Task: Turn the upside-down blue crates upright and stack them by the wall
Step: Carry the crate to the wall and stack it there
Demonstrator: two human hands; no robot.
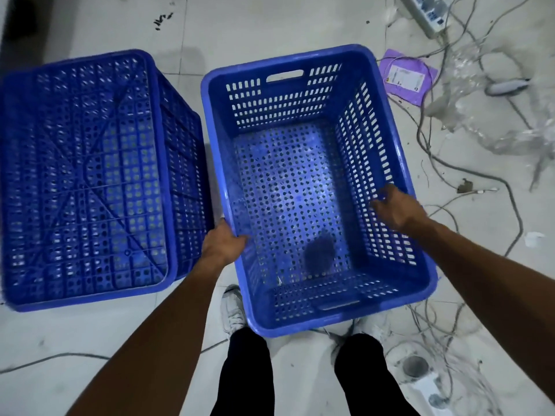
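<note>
An upright blue crate (300,187) sits in front of me, open side up and empty, with perforated walls and floor. My left hand (222,244) grips its left long rim, fingers curled over the edge. My right hand (396,205) holds the right long rim in the same way. To the left stands a second blue crate (90,175), upside down, its ribbed perforated bottom facing up. The two crates are close together, with a narrow gap between them.
The floor is pale tile. Tangled cables (450,163) and clear plastic wrap (492,115) lie to the right, with a purple packet (405,76) and a power strip (426,13) at the back right. My feet (234,310) stand just behind the upright crate.
</note>
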